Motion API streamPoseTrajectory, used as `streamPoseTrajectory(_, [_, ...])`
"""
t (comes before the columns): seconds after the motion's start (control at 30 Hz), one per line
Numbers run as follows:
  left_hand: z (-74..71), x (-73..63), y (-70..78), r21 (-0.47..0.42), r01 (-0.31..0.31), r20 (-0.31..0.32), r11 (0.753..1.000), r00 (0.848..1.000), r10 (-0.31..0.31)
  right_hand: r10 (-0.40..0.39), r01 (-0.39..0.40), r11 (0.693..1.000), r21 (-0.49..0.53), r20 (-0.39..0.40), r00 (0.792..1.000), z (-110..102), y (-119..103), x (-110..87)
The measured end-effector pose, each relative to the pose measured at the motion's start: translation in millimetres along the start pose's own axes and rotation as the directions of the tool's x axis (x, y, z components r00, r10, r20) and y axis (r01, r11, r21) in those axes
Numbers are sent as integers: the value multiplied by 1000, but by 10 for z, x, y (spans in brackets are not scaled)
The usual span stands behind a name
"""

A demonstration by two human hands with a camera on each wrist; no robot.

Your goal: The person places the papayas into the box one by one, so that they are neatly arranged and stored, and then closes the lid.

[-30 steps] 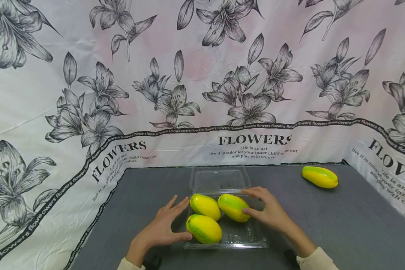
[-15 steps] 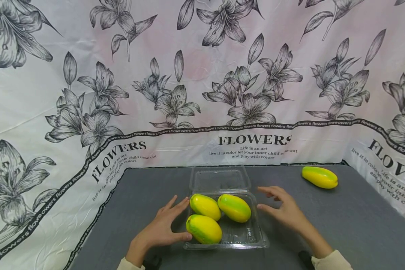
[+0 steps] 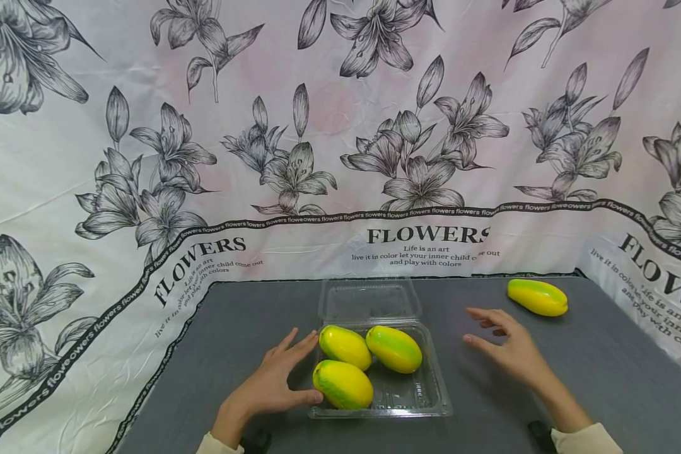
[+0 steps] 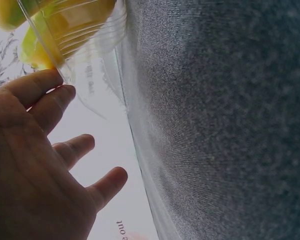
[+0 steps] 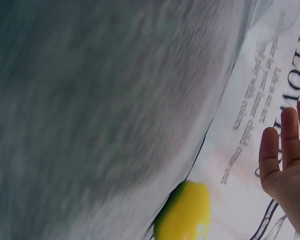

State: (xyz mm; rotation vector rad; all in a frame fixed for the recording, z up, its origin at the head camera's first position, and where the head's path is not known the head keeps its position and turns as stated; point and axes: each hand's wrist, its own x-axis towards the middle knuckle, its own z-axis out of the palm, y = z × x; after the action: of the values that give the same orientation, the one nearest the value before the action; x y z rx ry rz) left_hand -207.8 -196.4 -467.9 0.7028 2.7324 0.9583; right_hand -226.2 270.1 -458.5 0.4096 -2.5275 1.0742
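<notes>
A clear plastic clamshell box (image 3: 411,394) lies with its lid (image 3: 369,301) folded back. Inside sit three yellow-green fruits that look like papayas: one back left (image 3: 345,348), one back right (image 3: 394,350), one front left (image 3: 343,384). My left hand (image 3: 269,378) spreads its fingers along the box's left side; in the left wrist view its fingertips (image 4: 65,95) meet the clear wall. To the right of the box, my right hand (image 3: 511,347) hovers over the table with nothing in it. Beyond it lies another papaya (image 3: 538,297), also visible in the right wrist view.
A dark grey cloth covers the table (image 3: 221,328). Behind and at the sides hangs a white curtain (image 3: 295,246) printed with lilies and lettering. The box's lid reaches close to the table's back edge.
My right hand has let go of the back-right papaya in the box and moved right, away from it. The left hand and the fruits stay where they were.
</notes>
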Motion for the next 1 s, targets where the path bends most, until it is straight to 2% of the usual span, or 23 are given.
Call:
streamPoseTrajectory(0.63, [0,8,10,12,9,-8,1000,1000,-9,128,-130,991,-32,-55,990,-468,430,-46])
streamPoseTrajectory(1.0, [-11,7,5,9,-2,5,1000,1000,2,178,-183,982,-36,-122,977,-616,622,-87])
